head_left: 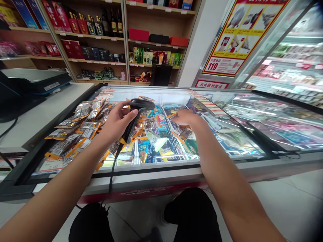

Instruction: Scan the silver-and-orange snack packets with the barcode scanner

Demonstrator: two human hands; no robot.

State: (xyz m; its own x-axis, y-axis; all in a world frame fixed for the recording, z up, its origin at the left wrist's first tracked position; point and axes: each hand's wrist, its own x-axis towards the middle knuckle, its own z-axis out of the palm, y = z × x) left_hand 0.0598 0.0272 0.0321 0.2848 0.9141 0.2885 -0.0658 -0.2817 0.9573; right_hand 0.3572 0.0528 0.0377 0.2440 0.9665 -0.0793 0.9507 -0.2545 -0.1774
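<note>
My left hand [116,121] is wrapped around the grip of a black and yellow barcode scanner [133,124], whose head points right and whose cable hangs over the freezer's front edge. Farther right, my right hand [185,117] reaches down over the chest freezer, its fingers bent together at the orange edge of a small snack packet [183,131]; the fingertips are partly hidden. A heap of silver and orange snack packets [87,129] lies at the left, beside my left forearm. Below the hands, coloured ice-cream packs [157,141] fill white wire baskets [176,143].
The chest freezer's front rim [151,173] runs just before my knees. A counter with a weighing scale [37,80] stands at the left. Shelves of boxes and bottles [111,25] line the back, and a fire-safety poster [233,37] hangs at the right.
</note>
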